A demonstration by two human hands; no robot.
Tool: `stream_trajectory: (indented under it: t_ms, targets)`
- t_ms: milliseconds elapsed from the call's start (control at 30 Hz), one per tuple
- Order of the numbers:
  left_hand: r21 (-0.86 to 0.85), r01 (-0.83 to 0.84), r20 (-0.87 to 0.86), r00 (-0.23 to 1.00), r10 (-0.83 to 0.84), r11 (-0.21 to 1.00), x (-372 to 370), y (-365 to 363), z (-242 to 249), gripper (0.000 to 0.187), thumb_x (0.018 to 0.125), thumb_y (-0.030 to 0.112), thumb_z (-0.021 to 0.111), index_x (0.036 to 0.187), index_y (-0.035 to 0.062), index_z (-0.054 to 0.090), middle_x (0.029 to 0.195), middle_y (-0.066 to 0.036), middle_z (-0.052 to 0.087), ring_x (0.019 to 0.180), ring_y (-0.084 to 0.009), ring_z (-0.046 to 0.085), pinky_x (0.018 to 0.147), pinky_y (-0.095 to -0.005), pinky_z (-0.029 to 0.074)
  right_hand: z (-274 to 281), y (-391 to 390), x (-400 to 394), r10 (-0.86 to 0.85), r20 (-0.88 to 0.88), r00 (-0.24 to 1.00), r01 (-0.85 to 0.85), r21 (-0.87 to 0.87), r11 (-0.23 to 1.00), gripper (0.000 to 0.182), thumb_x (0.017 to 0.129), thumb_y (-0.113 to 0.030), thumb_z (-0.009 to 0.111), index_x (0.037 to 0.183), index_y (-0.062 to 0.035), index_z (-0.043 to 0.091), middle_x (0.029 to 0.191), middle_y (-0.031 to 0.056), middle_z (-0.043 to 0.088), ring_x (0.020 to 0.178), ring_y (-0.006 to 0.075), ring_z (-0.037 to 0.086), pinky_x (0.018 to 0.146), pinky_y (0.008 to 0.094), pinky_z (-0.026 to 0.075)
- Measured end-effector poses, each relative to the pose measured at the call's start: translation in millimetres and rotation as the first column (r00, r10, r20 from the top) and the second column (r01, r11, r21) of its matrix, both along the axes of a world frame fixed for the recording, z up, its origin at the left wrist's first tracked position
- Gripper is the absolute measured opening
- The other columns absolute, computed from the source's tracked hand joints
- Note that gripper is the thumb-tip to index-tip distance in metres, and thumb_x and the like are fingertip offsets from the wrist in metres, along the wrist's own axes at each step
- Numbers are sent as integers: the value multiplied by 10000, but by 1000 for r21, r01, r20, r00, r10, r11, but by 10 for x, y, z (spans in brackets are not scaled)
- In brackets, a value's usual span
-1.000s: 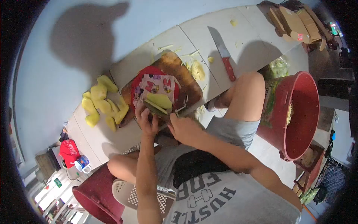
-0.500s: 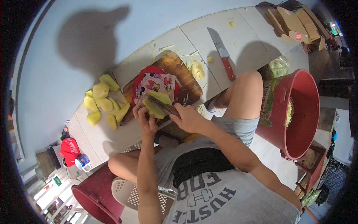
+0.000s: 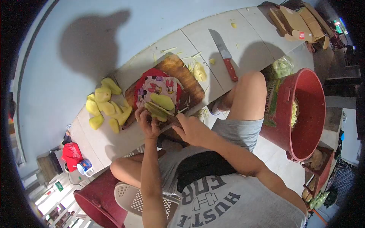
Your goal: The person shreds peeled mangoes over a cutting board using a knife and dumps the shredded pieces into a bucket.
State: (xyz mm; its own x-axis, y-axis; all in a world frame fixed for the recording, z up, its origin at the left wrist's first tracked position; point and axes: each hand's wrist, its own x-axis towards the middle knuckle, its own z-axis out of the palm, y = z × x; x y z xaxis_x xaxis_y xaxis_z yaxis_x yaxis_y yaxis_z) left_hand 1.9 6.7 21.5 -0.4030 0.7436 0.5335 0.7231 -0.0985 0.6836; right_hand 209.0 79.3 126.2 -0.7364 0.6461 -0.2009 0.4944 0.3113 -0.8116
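My left hand [image 3: 148, 124] is closed on a peeled yellow-green fruit [image 3: 155, 112], possibly a green mango, at the near edge of the cutting board. In my right hand [image 3: 193, 130] is a knife [image 3: 174, 120], its blade against the fruit and partly hidden. A cut slice [image 3: 162, 101] lies just beyond on a cartoon-print cloth [image 3: 161, 84], which has red fabric around it. Under the cloth is a worn wooden cutting board [image 3: 190, 85]. Several peeled fruits [image 3: 108, 108] are heaped left of the board.
A red-handled knife [image 3: 224, 55] lies on the tiled surface [image 3: 197, 32], near a cut fruit piece [image 3: 199, 71] and scattered strips. At right, a tilted red bucket [image 3: 321, 114] contains pale shreds. An open cardboard box [image 3: 294, 22] and a mug [image 3: 84, 166] stand farther off.
The knife in my right hand has moved down toward my body, off the upper slice and onto the lower part of the fruit. My left hand stays almost in place.
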Motion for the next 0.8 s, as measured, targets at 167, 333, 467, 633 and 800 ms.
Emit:
stream_trajectory:
  t_ms: [167, 333, 467, 633, 800]
  targets:
    - [-60, -76, 217, 972, 87, 995, 130, -57, 144, 341, 831, 261, 608, 1013, -19, 536, 1086, -192, 513, 996, -324, 518, 882, -416, 428, -30, 127, -44, -29, -76, 997, 29, 1, 1000, 326, 961, -252, 582, 1022, 45, 463, 761, 312, 622, 775, 521, 619, 677, 574, 482]
    - [-194, -220, 386, 879, 280, 956, 461, -51, 529, 223, 877, 96, 582, 1065, -21, 564, 1055, -149, 575, 953, -210, 581, 794, -324, 489, -143, 102, -80, 5, -54, 999, -5, -5, 1000, 325, 966, -255, 569, 1017, 47, 461, 774, 313, 626, 784, 517, 622, 683, 573, 488]
    - [-342, -191, 562, 743, 364, 920, 535, -116, 552, 197, 934, 76, 544, 1098, -32, 559, 1021, -108, 616, 850, -149, 616, 712, -290, 520, -198, 34, -101, 44, 58, 997, -48, 68, 996, 331, 966, -261, 563, 1023, 51, 466, 782, 302, 638, 787, 507, 631, 696, 566, 503]
    - [-291, -215, 769, 528, 361, 932, 455, -273, 342, 215, 945, 81, 547, 1128, -32, 546, 1025, -115, 606, 833, -174, 636, 713, -323, 562, -263, 71, -53, 38, 31, 999, -40, 62, 997, 352, 961, -270, 556, 1071, 54, 471, 799, 317, 649, 792, 511, 647, 732, 567, 533]
    - [-280, -221, 870, 354, 344, 934, 392, -363, 227, 242, 942, 69, 574, 1164, -25, 547, 1031, -117, 610, 839, -190, 650, 688, -324, 583, -318, 114, -10, 20, -23, 1000, -19, 42, 999, 362, 964, -278, 554, 1083, 55, 473, 801, 341, 635, 808, 538, 628, 762, 591, 505]
